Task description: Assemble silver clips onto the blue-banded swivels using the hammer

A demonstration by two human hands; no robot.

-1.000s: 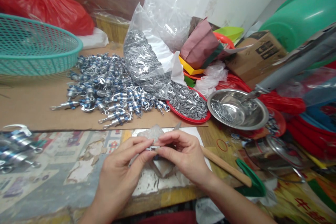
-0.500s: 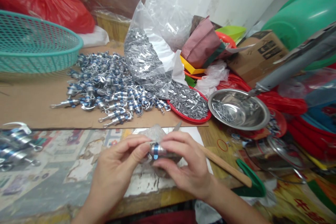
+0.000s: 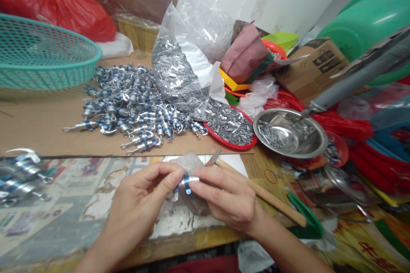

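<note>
Between my two hands is a small silver metal fitting with a blue band [image 3: 186, 183], held above a grey block [image 3: 192, 163] on the table. My left hand [image 3: 145, 196] pinches its left end between thumb and fingertips. From the other side, the closed fingers of my right hand [image 3: 227, 194] grip the silver end; part of the fitting is hidden behind them. A wooden handle [image 3: 275, 207] slants out behind my right wrist, and a pointed blade [image 3: 213, 157] shows beyond my right fingers.
Similar fittings form a pile [image 3: 128, 98] on cardboard [image 3: 41, 136]; several more lie at left [image 3: 22, 177]. Small metal pieces fill a clear bag [image 3: 176, 68] and a red dish [image 3: 254, 144]. A steel bowl [image 3: 307, 149] holds thin metal pins. A turquoise basket [image 3: 57, 70] stands at back left.
My right hand has turned and shifted its grip, its fingers now stretched along the fitting's silver end. The fitting has moved slightly left. My left hand keeps its pinch.
</note>
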